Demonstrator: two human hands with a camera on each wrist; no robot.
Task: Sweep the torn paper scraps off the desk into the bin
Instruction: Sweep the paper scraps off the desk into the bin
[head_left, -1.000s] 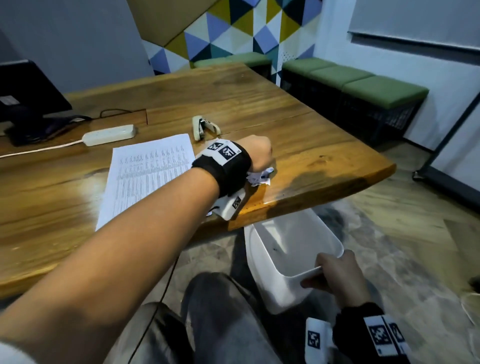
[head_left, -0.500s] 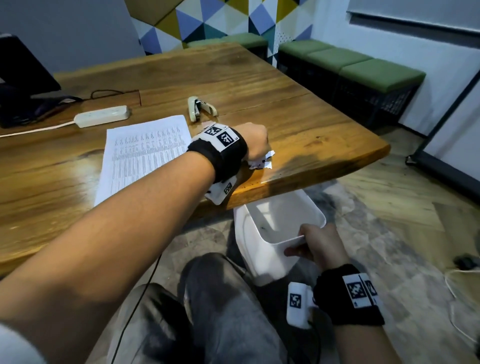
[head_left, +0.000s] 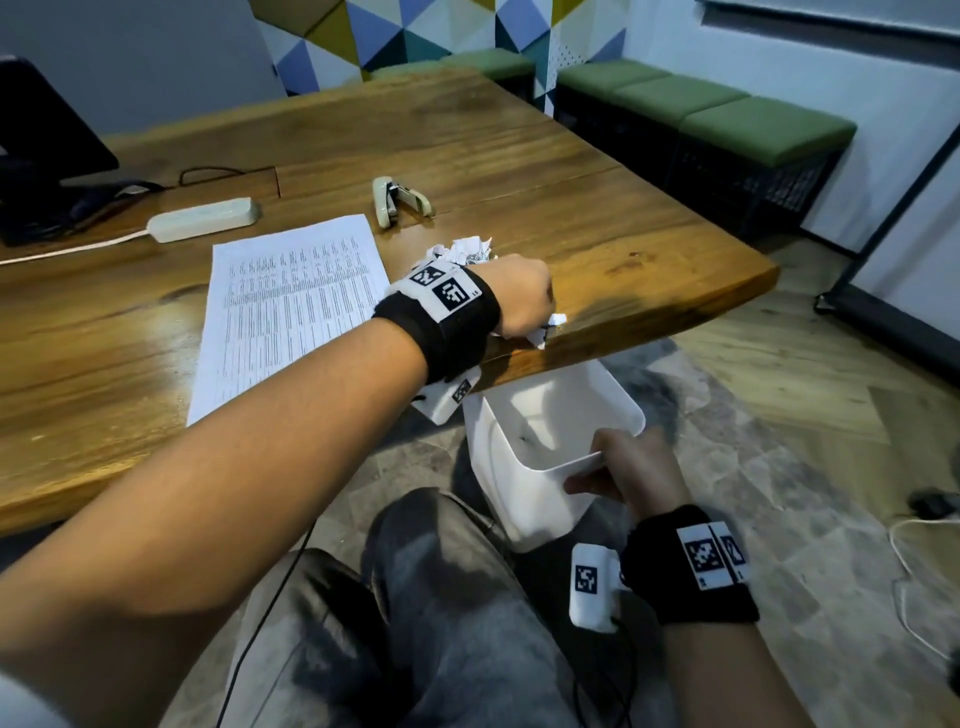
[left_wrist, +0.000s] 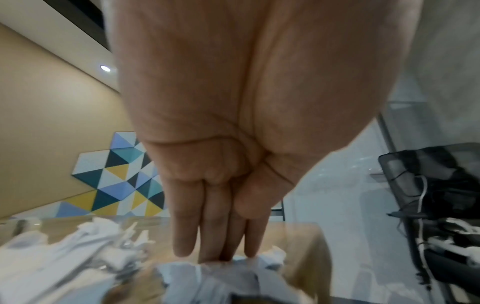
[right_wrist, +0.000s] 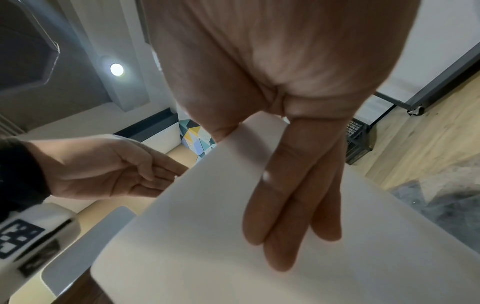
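Scraps at the table lip, bin straight below my left grip

Scraps (head_left: 546, 328) under my left grip (head_left: 519, 301) sit right at the near edge of the table (head_left: 649, 249), a couple of white corners already poking past the lip. From the left wrist view my fingers (left_wrist: 221, 224) are straight and pressed together, tips down on that crumpled little heap, raking rather than pinching. A second clump of scraps (head_left: 465, 249) lies just behind that grip, on its far side, further in from the edge.

What matters here is the drop line. The bin (head_left: 493, 457) sits below the grip and slightly towards me, its open mouth tucked partly under the table edge. My right grip (head_left: 631, 475) has the bin by its near rim, fingers (right_wrist: 293, 195) laid straight down the inside wall and the thumb on the outside, pinching the wall between them.

I judge the near heap needs only a short pull towards me to go over. The left grip is the only one near the paper; the right one's job is to keep the mouth under the fall. The far clump will need a second reach
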